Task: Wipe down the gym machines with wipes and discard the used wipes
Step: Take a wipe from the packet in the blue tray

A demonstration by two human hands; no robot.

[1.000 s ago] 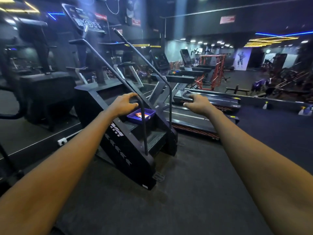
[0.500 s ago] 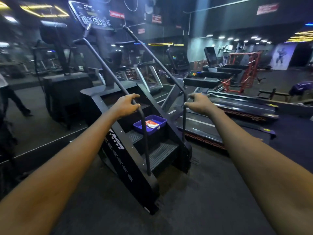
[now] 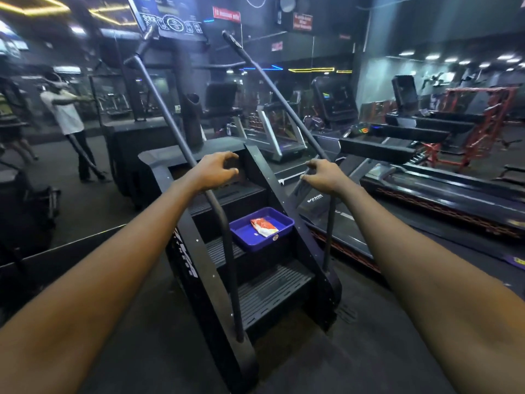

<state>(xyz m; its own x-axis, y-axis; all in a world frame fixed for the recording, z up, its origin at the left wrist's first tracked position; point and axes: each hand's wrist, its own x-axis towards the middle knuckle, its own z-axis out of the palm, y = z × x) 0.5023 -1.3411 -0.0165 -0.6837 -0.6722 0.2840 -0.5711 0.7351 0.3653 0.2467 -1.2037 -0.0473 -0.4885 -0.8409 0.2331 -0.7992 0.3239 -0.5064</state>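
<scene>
A black stair climber [image 3: 267, 291] stands straight ahead, with two long handrails and a console [image 3: 170, 22] on top. A blue tray [image 3: 285, 223] sits on its middle step and holds a red-and-white wipe packet [image 3: 264, 226]. My left hand [image 3: 214, 170] hovers at the left handrail [image 3: 159, 100], fingers loosely curved with a gap to the thumb, holding nothing. My right hand [image 3: 324, 174] lies over the bend of the right handrail [image 3: 272, 89], its fingers loosely curled to the left. No wipe is in either hand.
A row of treadmills [image 3: 426, 194] runs along the right. A mirrored wall is behind the machine. At the left, a person in a white shirt [image 3: 65, 115] stands beside another dark machine [image 3: 130, 155]. Dark floor [image 3: 355, 351] lies in front of the steps.
The view has closed in on the stair climber and turned left. Both hands have stayed at the handrails, and the fingers of the left hand have spread.
</scene>
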